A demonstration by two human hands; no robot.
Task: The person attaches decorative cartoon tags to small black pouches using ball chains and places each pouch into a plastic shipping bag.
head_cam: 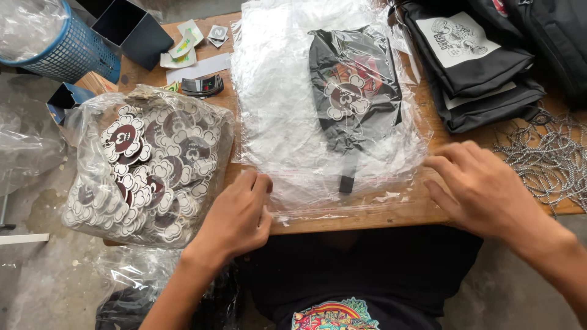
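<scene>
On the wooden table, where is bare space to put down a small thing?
The table is bare along the near edge, between the clear bags and the right hand, and narrowly between the sticker bag and the clear bags. The far left, with paper scraps, and the right, with bead chains, are crowded.

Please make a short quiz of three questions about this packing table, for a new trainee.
1. True or false: the black pouch lies inside the clear plastic bag.
2. What fills the big bag beside the left hand? A) chains B) flower-shaped stickers C) buttons
3. What lies on the wooden table beyond the right hand?

Key: 1 true; 2 B; 3 a heap of metal ball chains.
</scene>
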